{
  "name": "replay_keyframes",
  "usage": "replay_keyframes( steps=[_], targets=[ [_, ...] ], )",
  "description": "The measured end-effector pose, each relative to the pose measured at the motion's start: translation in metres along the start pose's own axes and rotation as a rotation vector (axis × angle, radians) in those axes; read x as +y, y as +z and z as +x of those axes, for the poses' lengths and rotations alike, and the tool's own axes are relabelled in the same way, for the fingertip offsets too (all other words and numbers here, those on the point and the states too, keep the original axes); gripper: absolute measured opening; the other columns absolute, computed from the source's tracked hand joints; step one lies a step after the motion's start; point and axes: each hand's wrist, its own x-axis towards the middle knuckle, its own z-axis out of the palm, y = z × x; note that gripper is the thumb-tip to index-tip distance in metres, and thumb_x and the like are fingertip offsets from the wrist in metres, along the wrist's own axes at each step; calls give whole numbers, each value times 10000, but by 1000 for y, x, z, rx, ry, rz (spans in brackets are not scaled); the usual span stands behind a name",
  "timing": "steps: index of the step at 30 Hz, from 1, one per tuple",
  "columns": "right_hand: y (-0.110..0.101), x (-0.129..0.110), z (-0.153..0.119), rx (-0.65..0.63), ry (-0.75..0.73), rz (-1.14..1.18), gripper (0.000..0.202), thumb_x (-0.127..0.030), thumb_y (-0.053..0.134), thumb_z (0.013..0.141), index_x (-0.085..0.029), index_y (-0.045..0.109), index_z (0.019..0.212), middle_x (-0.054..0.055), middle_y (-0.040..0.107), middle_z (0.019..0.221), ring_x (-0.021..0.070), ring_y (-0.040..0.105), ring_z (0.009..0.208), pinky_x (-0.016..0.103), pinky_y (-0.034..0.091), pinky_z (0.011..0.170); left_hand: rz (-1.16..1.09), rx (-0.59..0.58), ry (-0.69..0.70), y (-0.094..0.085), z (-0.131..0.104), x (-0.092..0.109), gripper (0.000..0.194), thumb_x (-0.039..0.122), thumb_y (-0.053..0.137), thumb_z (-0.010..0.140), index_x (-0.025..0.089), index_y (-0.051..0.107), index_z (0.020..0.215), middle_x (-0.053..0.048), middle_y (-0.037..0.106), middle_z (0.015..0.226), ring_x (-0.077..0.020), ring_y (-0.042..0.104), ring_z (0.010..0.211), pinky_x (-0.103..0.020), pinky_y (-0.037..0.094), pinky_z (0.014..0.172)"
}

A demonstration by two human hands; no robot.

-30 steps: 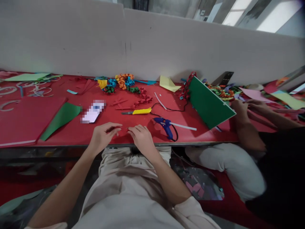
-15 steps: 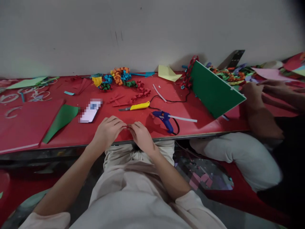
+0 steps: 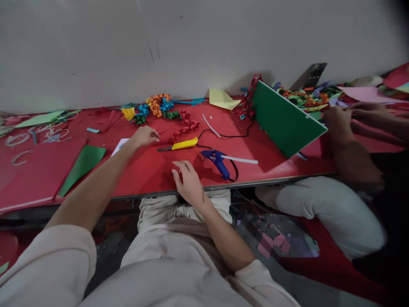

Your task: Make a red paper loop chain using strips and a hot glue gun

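My left hand (image 3: 146,136) is stretched forward over the table, left of the yellow box cutter (image 3: 185,144). Its fingers are bent together at the loose red paper strips (image 3: 164,140), pinching at a strip; the palm side is hidden. Near the table's front edge, my right hand (image 3: 188,182) hovers with fingers apart and nothing visible in it. To its right lies a blue glue gun (image 3: 217,162) with a clear glue stick (image 3: 239,159) sticking out of its back. A red curled paper chain (image 3: 189,125) lies beyond the box cutter.
A green board (image 3: 286,119) leans at the right, beside a co-worker's hands (image 3: 338,121). At left are red sheets (image 3: 38,175), a green sheet (image 3: 83,166) and a phone (image 3: 119,145) partly behind my forearm. Colourful paper chains (image 3: 158,104) line the wall. A black cord (image 3: 238,136) crosses the table.
My hands have come apart from a small red piece they pinched together. The left has moved forward to the red strips; the right stays near the edge, its fingers now spread.
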Motion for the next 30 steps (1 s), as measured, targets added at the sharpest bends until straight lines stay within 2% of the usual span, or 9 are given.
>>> replay_keyframes(
  steps=[4,9,15,19,23,26,28,30],
  targets=[
    [1,-2,0,-10,0,-30,354,-299,410,1055,-147,598,1313,156,630,1215,242,603,1149,411,517,1055,10,-38,8,15,1,-6,194,305,707,787,213,816,919,-79,799,939,-250,730,909,-290,496,813],
    [1,-4,0,-21,-5,-81,352,-298,405,1054,-155,601,1309,152,630,1219,245,589,1184,410,506,1074,21,-12,-34,22,-5,-8,247,307,671,809,209,794,999,-113,785,1062,-305,718,1021,-345,504,870],
    [1,-6,-1,-28,9,-100,355,-280,411,1047,-133,609,1303,159,629,1227,242,592,1190,392,504,1076,8,82,-85,9,-20,-12,336,358,598,859,215,762,1115,-125,762,1168,-321,696,1117,-383,507,960],
    [0,-6,4,-9,38,-11,326,-266,431,1036,-145,633,1262,145,652,1186,212,641,1103,363,520,1039,-151,207,-75,-2,-51,-14,397,419,563,874,202,754,1144,-123,747,1216,-318,685,1141,-398,503,999],
    [7,-9,17,-2,93,82,301,-271,464,1027,-161,631,1253,132,702,1179,199,677,1080,349,524,1011,-560,190,-8,9,-94,12,392,526,627,835,194,738,1012,-87,765,1022,-258,699,927,-346,545,842],
    [16,-15,29,-37,134,82,289,-326,507,1022,-158,643,1215,127,747,1112,209,710,1000,339,536,941,-863,115,16,28,-120,43,408,589,663,818,186,649,883,-30,681,798,-160,602,649,-284,512,631],
    [20,-18,33,-75,142,46,254,-344,522,1020,-161,677,1105,99,762,963,206,716,870,309,538,845,-1043,99,-2,39,-131,58,436,601,700,795,184,614,888,-19,652,799,-141,583,621,-268,500,586],
    [22,-19,34,-99,115,21,226,-304,512,1024,-171,694,1022,74,748,876,193,699,784,278,519,781,-1119,115,-21,44,-138,64,455,595,745,768,179,601,883,-19,649,796,-146,601,637,-273,515,600]
  ],
)
